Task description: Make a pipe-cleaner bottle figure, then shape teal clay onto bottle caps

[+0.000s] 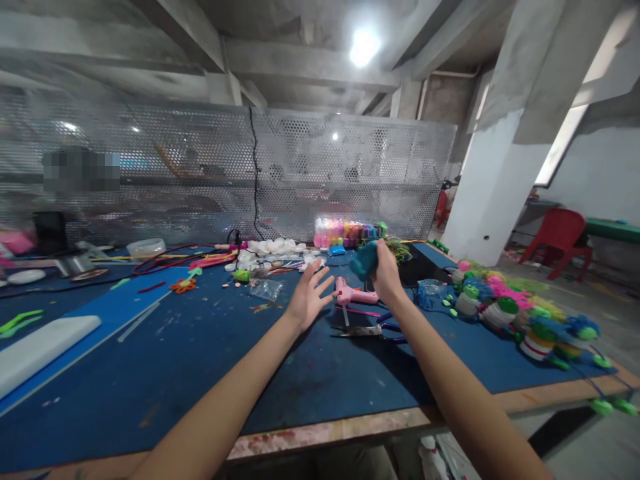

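Note:
My left hand (311,301) is raised over the middle of the blue table with its fingers spread, holding nothing. Farther right, my right hand (387,275) is closed around a soft teal bundle (364,261), which is blurred and looks like yarn. A pink glue gun (356,293) lies on the table between and below the two hands, its nozzle end toward my left hand. Nearer to me lie pliers (363,331) with long dark jaws and blue handles, partly hidden by my right forearm. A thin magenta stick (357,311) rests between the glue gun and the pliers.
Several yarn-topped figures (500,310) stand at the table's right side. White balls (273,249) and a pack of colourful pieces (345,233) line the back, before a perforated metal screen (340,167). At left lie a white block (47,350) and an orange flower (183,285).

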`<action>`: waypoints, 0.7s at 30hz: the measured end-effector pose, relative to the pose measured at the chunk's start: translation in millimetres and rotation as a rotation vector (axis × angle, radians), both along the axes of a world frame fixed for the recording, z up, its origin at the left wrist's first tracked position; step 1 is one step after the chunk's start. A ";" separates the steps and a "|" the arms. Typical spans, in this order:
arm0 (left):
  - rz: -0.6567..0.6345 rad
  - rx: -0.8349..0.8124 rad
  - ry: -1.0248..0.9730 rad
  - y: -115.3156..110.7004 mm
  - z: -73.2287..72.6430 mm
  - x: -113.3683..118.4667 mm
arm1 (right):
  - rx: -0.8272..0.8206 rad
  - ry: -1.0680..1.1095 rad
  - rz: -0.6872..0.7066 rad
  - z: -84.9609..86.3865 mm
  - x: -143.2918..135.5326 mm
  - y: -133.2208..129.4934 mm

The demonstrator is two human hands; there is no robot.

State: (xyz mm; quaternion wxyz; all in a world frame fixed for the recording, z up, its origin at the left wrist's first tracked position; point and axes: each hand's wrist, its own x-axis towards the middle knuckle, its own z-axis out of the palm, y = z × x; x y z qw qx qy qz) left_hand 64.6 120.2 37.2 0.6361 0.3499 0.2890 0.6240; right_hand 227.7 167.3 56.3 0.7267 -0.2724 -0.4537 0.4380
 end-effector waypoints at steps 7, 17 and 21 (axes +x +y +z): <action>-0.187 -0.049 -0.219 -4.4 0.6 4.3 | 0.436 -0.855 0.105 -21.0 -43.6 -40.4; 0.180 -0.004 -0.159 14.0 4.5 -13.2 | 0.771 -1.282 -0.483 -24.1 -53.6 -65.2; 0.270 -0.040 -0.137 22.7 5.6 -33.8 | 0.774 -1.049 -0.761 -15.2 -35.9 -65.9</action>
